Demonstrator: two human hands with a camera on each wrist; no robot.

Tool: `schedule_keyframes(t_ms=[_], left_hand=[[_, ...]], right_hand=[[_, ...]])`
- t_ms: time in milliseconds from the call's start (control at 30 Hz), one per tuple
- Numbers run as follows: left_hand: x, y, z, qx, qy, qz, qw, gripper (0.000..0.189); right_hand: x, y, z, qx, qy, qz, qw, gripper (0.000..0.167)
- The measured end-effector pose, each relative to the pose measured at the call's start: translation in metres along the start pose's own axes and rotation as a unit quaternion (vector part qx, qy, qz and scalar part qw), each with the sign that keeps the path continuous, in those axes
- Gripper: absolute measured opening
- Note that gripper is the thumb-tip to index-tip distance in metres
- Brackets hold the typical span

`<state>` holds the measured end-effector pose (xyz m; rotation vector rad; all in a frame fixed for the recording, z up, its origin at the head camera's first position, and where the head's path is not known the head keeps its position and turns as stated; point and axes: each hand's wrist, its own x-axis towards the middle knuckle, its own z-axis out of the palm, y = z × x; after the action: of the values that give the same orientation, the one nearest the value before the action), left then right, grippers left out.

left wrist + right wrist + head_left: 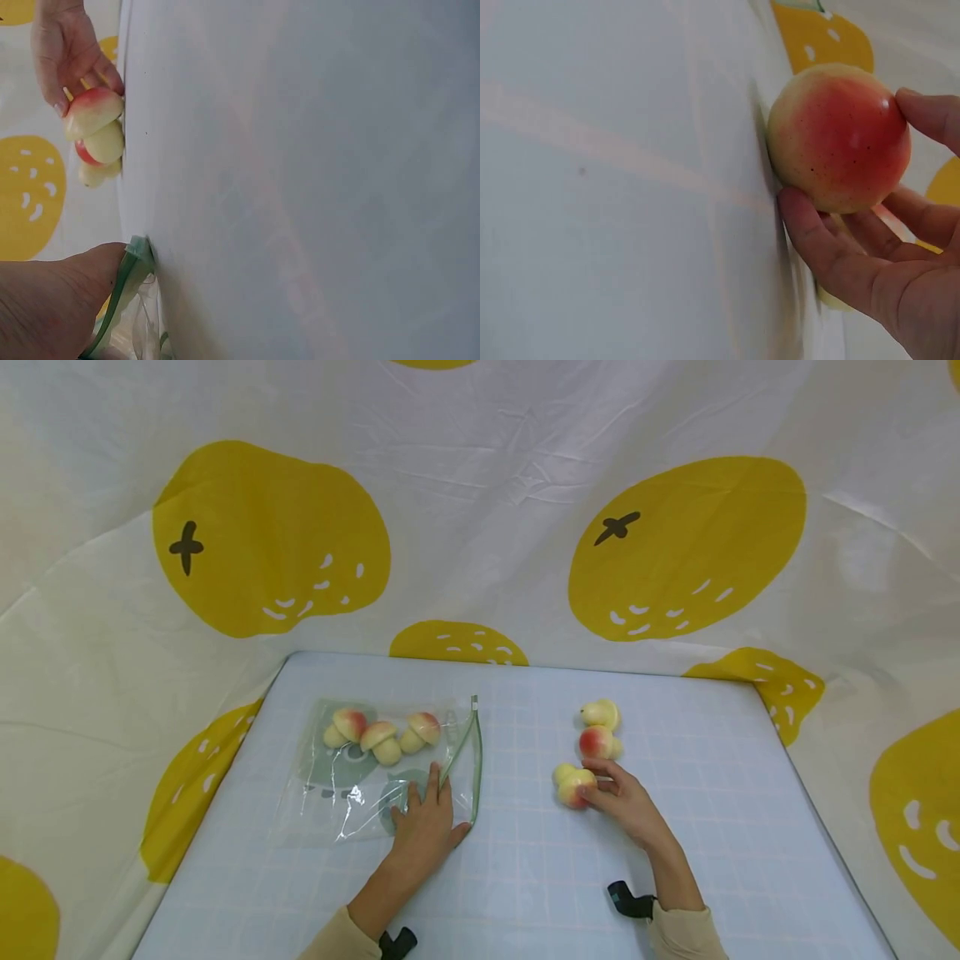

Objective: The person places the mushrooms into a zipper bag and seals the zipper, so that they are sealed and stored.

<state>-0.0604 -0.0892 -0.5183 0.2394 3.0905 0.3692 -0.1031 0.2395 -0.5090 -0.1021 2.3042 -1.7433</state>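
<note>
A clear zip bag [360, 827] with a green zip edge lies flat on the table at the left. Inside it are three toy mushrooms [381, 742] with cream stems and reddish caps. My left hand [426, 827] rests on the bag with fingers spread, its thumb by the zip edge [135, 259]. Over on the right, my right hand [626, 806] pinches a toy mushroom [574, 787] by its cap between thumb and fingers. In the right wrist view this red-blushed cap [840, 139] is close to the tabletop. Beyond it lie a red-capped mushroom [597, 743] and a pale mushroom [602, 715].
A pale checked cloth covers the table [517, 877]. White fabric with yellow fruit prints [480, 552] hangs behind and at both sides. Black wrist devices [630, 902] sit at both sleeves.
</note>
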Motion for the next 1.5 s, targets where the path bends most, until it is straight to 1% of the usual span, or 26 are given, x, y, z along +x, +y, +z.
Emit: schedule_keyframes(t_ms=[167,400,600,833,1133,1333,1500], left_hand=[[0.0,-0.001,0.001,0.001,0.001,0.001,1.0,0.084],[0.0,-0.002,0.002,0.001,0.006,0.002,1.0,0.084],[0.0,-0.003,0.003,-0.001,0.006,0.004,1.0,0.084],[0.0,-0.003,0.003,-0.002,0.002,0.003,1.0,0.085],[0.0,0.0,0.002,-0.002,-0.007,-0.007,1.0,0.084],[0.0,0.0,0.001,-0.001,-0.007,-0.007,0.9999,0.084],[0.0,0.0,0.001,-0.007,-0.009,-0.008,0.9999,0.084]], right_hand=[[0.001,0.002,0.001,-0.001,0.01,-0.003,0.9999,0.053],[0.001,0.003,0.001,0.0,0.002,-0.001,1.0,0.046],[0.002,0.006,0.0,0.006,0.002,-0.008,1.0,0.045],[0.003,0.007,0.0,0.007,0.014,-0.002,0.9999,0.044],[0.009,0.005,0.005,0.044,0.004,-0.043,0.9981,0.042],[0.016,0.001,0.013,0.045,0.005,-0.045,0.998,0.041],[0.023,-0.005,0.022,0.048,-0.004,-0.06,0.997,0.041]])
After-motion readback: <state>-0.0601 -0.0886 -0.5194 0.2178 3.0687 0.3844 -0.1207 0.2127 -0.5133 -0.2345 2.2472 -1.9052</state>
